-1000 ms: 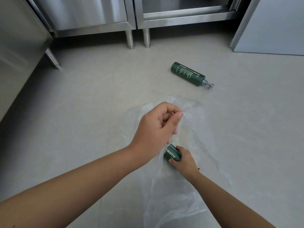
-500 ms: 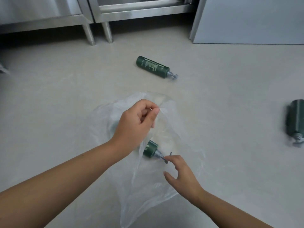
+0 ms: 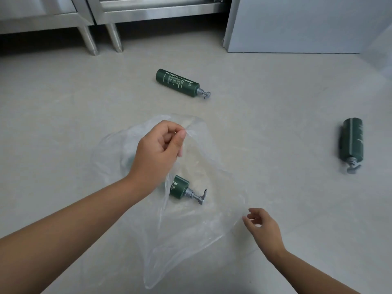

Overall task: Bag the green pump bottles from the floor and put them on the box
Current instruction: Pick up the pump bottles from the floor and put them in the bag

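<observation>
The left hand (image 3: 158, 149) pinches the clear bag (image 3: 191, 219) open; the right hand (image 3: 262, 227), just beside the bag, hangs loose and empty. The bagged bottle (image 3: 180, 188) could slide out if that thin rim slips.

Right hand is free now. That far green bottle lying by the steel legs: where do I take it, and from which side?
Grip the far bottle across its round body mid-length, coming from above. It lies flat, label up, its pump head pointing right, so the right hand has clear sides.
</observation>
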The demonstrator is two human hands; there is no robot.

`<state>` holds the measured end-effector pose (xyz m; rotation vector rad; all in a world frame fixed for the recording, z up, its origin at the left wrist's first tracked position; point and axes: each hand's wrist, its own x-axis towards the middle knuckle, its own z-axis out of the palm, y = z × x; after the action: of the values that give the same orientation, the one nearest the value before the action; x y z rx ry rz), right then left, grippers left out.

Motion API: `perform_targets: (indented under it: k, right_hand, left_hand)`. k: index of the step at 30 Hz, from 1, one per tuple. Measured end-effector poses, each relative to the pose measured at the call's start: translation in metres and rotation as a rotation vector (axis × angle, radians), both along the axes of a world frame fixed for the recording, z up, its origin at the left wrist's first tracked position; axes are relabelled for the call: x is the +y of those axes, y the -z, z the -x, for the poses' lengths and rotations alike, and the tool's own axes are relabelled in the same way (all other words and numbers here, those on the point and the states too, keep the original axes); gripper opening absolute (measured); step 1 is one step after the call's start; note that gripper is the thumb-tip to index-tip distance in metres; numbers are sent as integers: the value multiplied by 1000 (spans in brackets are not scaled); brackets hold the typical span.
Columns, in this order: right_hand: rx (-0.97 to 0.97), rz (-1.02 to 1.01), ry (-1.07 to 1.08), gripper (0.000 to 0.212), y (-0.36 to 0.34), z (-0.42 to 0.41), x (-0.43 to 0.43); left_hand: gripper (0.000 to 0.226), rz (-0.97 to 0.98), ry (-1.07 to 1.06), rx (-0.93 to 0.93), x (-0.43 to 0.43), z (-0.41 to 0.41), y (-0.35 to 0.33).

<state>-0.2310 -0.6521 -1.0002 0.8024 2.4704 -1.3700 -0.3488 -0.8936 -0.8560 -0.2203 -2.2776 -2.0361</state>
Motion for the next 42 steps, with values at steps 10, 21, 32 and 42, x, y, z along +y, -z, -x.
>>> perform_targets:
  k: [10,21,32,42]
  right_hand:
    - [-28,119,-27,8,8,20,-15]
    - [128,84,-92,16,-32,118,-26]
    - [99,210,-28,19,-218,151,-64]
    - [80,328,-61,20,-440,171,-93]
  left_hand:
    - [16,-4,-65,11,-14,5,2]
    - [15,-46,-242,3,-34,27,-7]
    - [22,-23,-584,-213,-85,23,-122]
    - [27,86,-755,-348,-108,-4,-296]
